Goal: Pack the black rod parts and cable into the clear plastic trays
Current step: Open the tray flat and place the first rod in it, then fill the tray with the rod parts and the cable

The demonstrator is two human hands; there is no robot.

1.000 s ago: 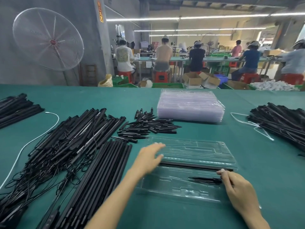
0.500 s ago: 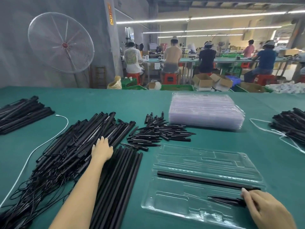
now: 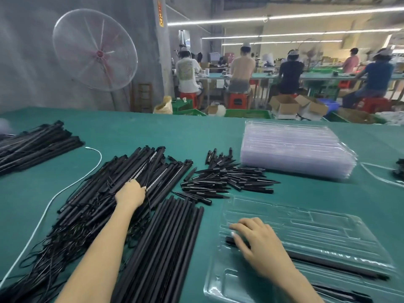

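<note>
left hand (image 3: pixel 130 195) fingertips buried — tray (image 3: pixel 341 243) cropped

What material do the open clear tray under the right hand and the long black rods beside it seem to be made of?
The open clear tray looks like thin moulded plastic, glossy: the green table shows through and its ridges catch light. The long black rods look like matte black plastic or coated metal; they are straight, dull and without glare, so I cannot tell which.

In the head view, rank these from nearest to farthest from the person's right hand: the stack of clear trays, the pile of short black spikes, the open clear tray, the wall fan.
1. Open clear tray: under the right hand.
2. Pile of short black spikes: ahead, slightly left.
3. Stack of clear trays: farther ahead, right.
4. Wall fan: beyond the table, far left.
</note>
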